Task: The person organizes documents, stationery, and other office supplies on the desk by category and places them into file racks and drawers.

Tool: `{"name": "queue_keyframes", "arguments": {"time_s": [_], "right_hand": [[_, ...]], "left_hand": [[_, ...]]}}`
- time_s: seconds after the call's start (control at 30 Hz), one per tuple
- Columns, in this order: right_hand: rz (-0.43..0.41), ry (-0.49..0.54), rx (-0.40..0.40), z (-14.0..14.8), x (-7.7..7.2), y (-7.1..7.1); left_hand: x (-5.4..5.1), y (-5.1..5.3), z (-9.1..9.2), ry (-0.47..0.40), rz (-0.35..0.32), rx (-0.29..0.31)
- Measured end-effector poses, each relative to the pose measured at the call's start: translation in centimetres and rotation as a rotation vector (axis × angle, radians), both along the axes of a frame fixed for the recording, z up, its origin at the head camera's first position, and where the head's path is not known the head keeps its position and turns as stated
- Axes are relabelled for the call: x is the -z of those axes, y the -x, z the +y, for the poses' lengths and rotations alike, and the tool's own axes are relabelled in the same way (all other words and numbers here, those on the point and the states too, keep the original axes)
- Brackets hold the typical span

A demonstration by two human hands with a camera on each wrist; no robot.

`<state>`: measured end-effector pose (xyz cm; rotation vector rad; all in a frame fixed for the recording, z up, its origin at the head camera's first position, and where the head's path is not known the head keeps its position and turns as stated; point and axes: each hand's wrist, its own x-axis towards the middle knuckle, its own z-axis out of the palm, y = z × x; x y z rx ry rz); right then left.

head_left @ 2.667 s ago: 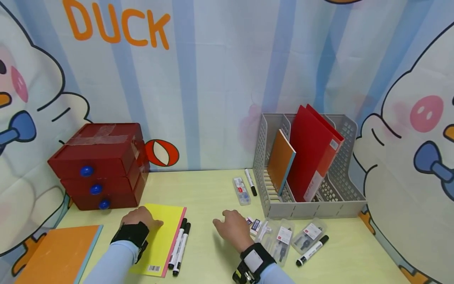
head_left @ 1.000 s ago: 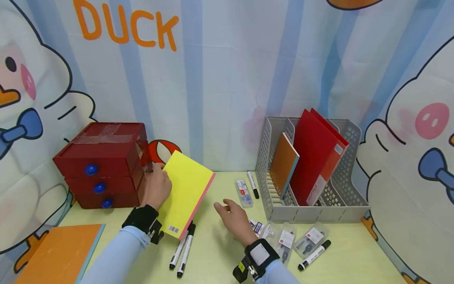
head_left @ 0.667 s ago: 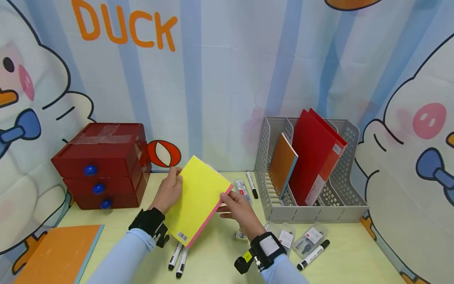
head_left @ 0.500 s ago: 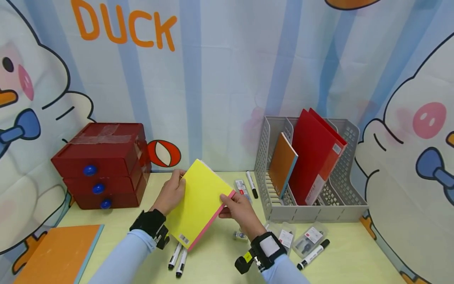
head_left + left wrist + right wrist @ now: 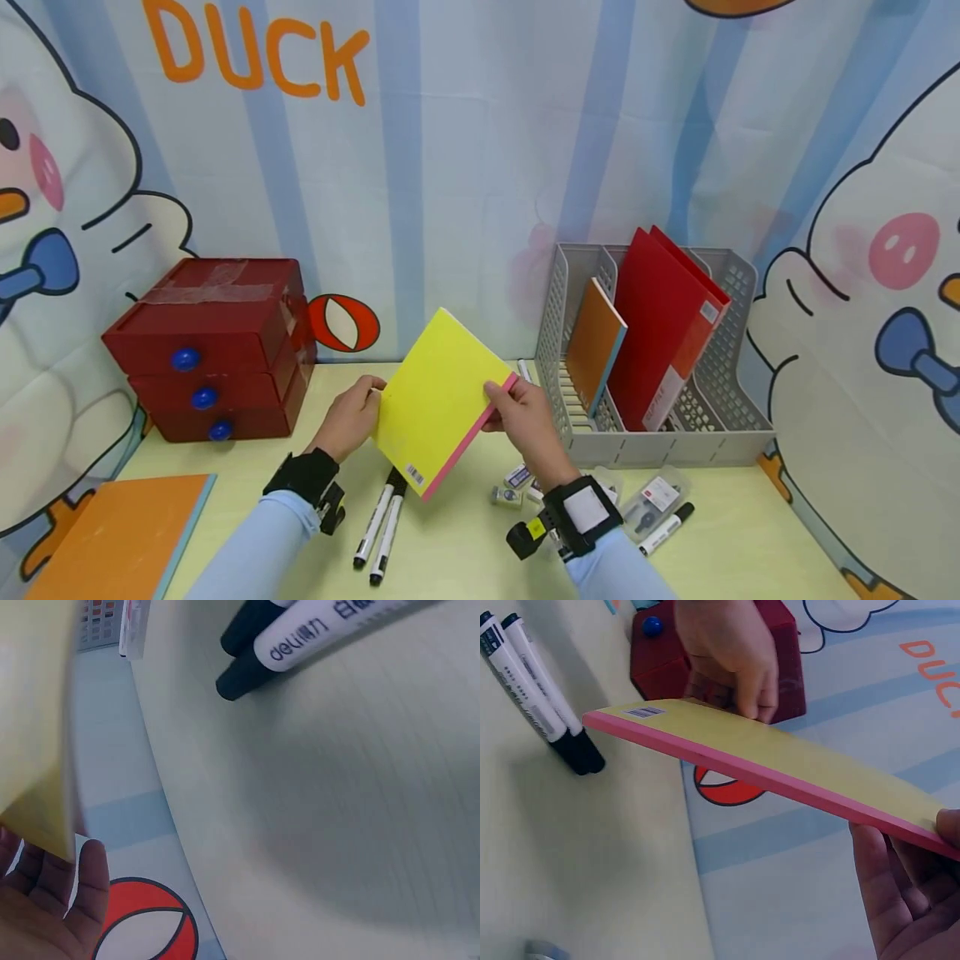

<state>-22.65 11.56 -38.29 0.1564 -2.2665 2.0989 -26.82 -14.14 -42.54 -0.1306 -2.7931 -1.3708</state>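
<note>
A yellow notebook (image 5: 442,396) with a pink spine is held tilted above the table, its barcode corner pointing toward me. My left hand (image 5: 350,421) grips its left edge; in the left wrist view, fingers of the left hand (image 5: 52,892) reach behind the cover. At the pink spine, my right hand (image 5: 528,421) pinches the notebook with the thumb on the yellow face and the fingers beneath, as the right wrist view also shows. Two whiteboard markers (image 5: 382,525) with black caps lie side by side on the table below the notebook.
A red box of drawers (image 5: 217,350) stands at the back left, an orange notebook (image 5: 123,533) in front. A grey file rack (image 5: 667,450) at the right holds a red folder (image 5: 660,333) and an orange book (image 5: 596,346). Erasers (image 5: 517,477), a clear case (image 5: 654,502) and a marker (image 5: 667,529) lie nearby.
The left hand has lifted the yellow notebook from the table and moved it right. The right hand has taken hold of its spine, and both hands have since shifted slightly up and right.
</note>
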Motion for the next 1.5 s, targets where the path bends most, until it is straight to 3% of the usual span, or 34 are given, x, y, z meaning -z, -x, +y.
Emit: {"name": "queue_keyframes", "arguments": {"time_s": [0.2, 0.5, 0.87, 1.0, 1.17, 1.3, 1.5], "right_hand": [[0.012, -0.025, 0.082, 1.3, -1.2, 0.2], [0.061, -0.189, 0.193, 3.7, -2.9, 0.3], [0.105, -0.38, 0.288, 6.8, -5.3, 0.0], [0.111, -0.422, 0.318, 8.1, -6.3, -0.1], [0.134, -0.49, 0.393, 10.1, -8.1, -0.7], [0.153, -0.529, 0.478, 11.5, -9.5, -1.3], [0.202, -0.628, 0.597, 12.5, -10.6, -1.4]], "left_hand": [[0.6, 0.3, -0.9, 0.069, 0.032, 0.007], [0.8, 0.5, -2.5, 0.208, 0.067, 0.041], [0.7, -0.2, -2.8, 0.6, 0.137, 0.016], [0.5, -0.3, -2.8, 0.713, 0.092, 0.014], [0.0, -0.8, -2.8, 0.838, -0.025, 0.057], [-0.3, -1.0, -2.9, 0.861, -0.11, 0.074], [-0.5, -0.9, -2.9, 0.851, -0.173, 0.076]]}}
